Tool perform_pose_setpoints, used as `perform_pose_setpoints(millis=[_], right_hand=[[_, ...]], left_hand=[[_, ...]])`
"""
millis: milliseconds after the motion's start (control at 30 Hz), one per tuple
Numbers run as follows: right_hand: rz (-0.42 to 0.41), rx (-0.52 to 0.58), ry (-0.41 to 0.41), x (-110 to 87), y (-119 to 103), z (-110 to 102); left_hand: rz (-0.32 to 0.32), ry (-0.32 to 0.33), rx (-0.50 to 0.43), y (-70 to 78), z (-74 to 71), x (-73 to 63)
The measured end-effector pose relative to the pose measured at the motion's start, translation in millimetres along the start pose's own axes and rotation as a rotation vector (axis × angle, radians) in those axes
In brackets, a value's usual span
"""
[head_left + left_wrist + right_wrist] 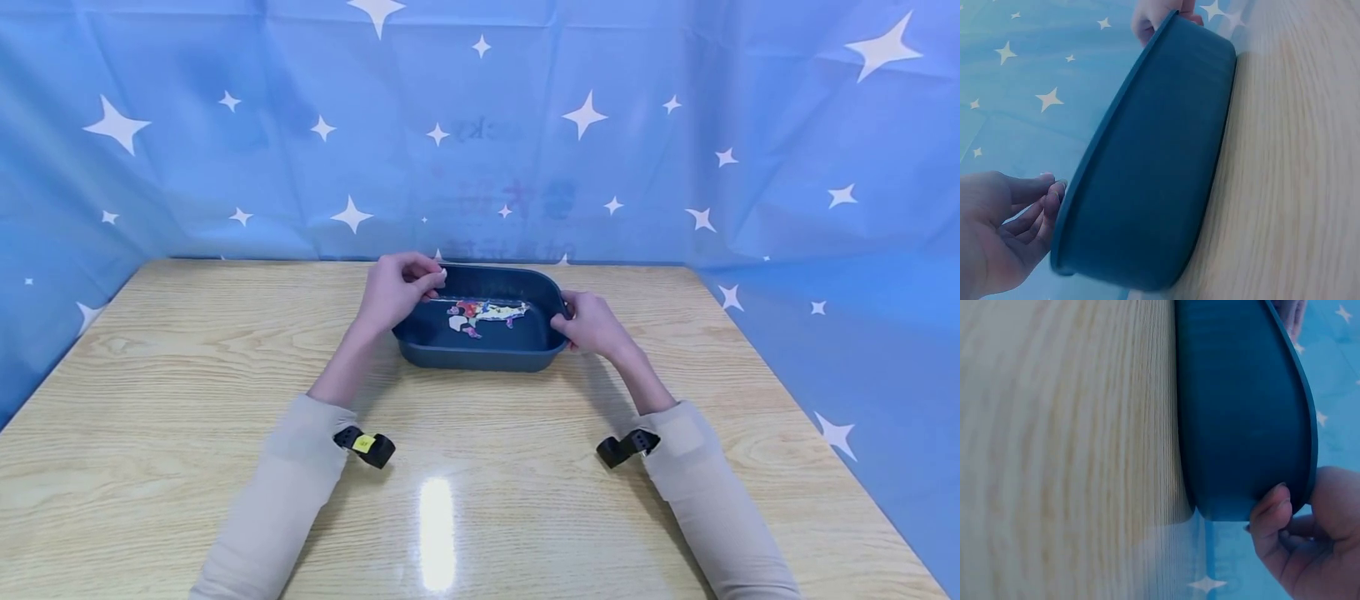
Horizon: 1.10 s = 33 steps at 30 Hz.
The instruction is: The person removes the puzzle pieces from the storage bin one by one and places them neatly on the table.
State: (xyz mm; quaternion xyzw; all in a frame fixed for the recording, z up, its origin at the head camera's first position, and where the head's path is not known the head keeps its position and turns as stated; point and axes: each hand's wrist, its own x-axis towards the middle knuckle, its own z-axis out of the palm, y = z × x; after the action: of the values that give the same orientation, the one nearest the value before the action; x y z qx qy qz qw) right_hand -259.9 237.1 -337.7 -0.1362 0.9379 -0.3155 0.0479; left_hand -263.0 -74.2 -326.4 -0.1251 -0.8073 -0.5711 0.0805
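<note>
A dark blue oval basin point(480, 359) stands on the table, with several small colourful flat pieces with pale edges point(483, 312) lying together on its floor. Above its left end is my left hand point(395, 287), thumb and fingertips pinched on a small white piece point(442, 274) near the rim. In the left wrist view the basin's outer wall point(1141, 156) hides its contents, and the pinched piece is hardly visible. My right hand point(592, 323) grips the right rim, thumb inside. The right wrist view shows fingers point(1271, 515) of that hand against the outer wall.
The basin is near the far edge of the light wood table point(187, 400). Behind and beside the table hangs a blue cloth with white stars point(525, 167). A black strap with a camera point(367, 444) sits on each wrist.
</note>
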Motion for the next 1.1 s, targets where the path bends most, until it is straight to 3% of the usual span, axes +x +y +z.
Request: perform_pose_setpoints(millis=[400, 533, 667, 867, 1100], right_hand=[[0.01, 0.006, -0.001, -0.1, -1, -1], [0.011, 0.014, -0.009, 0.4, 0, -1], [0.021, 0.024, -0.016, 0.4, 0, -1], [0.026, 0.024, -0.015, 0.8, 1, -1], [0.023, 0.025, -0.012, 0.8, 1, 0]], left_hand=[[-0.045, 0.006, 0.062, -18.1, -50.8, -11.5], [-0.103, -0.014, 0.074, -27.3, -66.1, -15.6], [-0.204, -0.029, 0.076, -32.8, -79.5, -18.9], [-0.316, -0.06, 0.116, -40.3, -91.1, -21.0], [-0.401, -0.098, 0.189, -48.7, -91.2, -22.8]])
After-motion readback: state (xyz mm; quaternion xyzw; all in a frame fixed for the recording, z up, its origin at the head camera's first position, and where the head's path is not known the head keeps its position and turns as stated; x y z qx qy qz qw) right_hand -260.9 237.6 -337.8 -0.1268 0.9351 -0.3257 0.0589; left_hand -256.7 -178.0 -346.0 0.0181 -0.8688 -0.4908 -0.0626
